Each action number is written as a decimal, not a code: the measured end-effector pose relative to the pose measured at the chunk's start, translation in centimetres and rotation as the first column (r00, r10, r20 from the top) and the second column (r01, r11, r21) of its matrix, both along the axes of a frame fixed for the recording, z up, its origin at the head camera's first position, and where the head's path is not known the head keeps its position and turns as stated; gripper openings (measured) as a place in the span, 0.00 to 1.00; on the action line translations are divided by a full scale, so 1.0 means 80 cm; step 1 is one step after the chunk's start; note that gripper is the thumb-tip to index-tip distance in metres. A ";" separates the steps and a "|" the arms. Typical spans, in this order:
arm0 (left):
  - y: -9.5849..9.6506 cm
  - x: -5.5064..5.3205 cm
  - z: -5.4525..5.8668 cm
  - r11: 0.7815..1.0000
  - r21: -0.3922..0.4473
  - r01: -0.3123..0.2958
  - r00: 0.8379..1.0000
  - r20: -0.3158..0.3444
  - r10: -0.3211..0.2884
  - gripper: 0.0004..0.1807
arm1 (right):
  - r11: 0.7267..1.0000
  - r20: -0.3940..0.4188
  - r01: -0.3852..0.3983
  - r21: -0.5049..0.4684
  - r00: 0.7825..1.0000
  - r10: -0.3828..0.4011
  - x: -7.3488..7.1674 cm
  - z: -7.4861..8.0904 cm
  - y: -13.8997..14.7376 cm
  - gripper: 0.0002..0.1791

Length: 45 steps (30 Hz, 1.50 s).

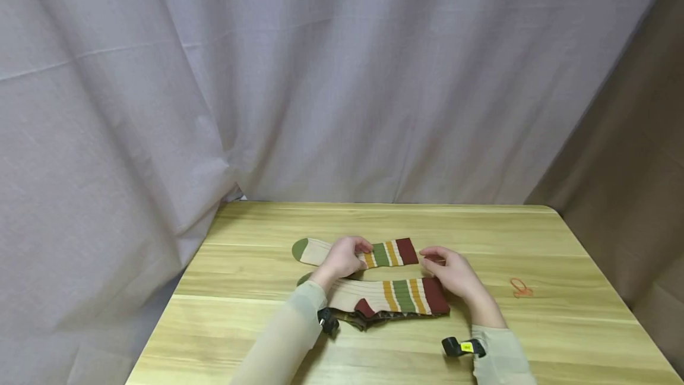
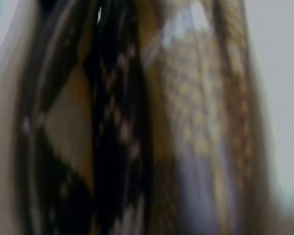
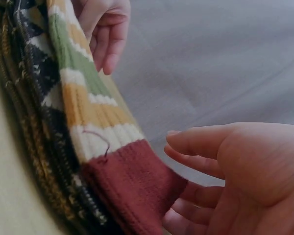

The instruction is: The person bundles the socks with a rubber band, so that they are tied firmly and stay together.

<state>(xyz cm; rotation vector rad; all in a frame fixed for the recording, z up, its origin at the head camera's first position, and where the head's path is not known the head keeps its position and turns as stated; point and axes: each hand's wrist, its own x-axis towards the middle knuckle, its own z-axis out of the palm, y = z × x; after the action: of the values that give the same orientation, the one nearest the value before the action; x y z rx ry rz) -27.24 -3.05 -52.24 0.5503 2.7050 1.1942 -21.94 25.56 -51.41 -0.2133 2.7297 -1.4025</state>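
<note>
Sleeves [image 1: 283, 337] at near side; beyond, near striped sock [image 1: 382, 296] on darker socks [image 1: 363, 322]. Left hand [image 1: 346, 257] over far striped sock [image 1: 386, 253], thumb and fingers apart; right hand [image 1: 454, 272] beside its right end, fingers likewise parted.

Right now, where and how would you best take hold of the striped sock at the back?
Probably by the dark red cuff, from the right, with a pinch on its edge. The far sock lies flat, and that end is uncovered with the right hand close by, while the left hand hides part of its middle.
</note>
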 end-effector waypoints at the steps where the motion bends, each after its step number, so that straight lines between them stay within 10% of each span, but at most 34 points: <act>1: 0.003 0.001 0.000 1.000 0.000 0.003 1.000 0.003 -0.003 0.22 | 1.000 0.007 -0.001 0.009 1.000 0.001 0.001 -0.001 0.001 0.19; 29: 0.016 0.012 -0.004 0.994 -0.073 0.083 0.997 0.011 -0.083 0.22 | 0.981 0.187 0.052 -0.185 0.982 -0.017 0.003 -0.009 -0.001 0.27; 45: 0.016 0.012 -0.003 0.992 -0.093 0.084 0.996 0.009 -0.083 0.22 | 0.868 0.308 0.148 -0.475 0.951 0.006 -0.001 -0.015 0.003 0.32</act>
<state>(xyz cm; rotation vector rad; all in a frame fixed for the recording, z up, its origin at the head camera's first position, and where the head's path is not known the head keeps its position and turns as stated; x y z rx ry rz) -26.27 -1.76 -52.45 0.6393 2.6880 1.0413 -22.00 25.80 -52.60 0.0795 2.1145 -1.9528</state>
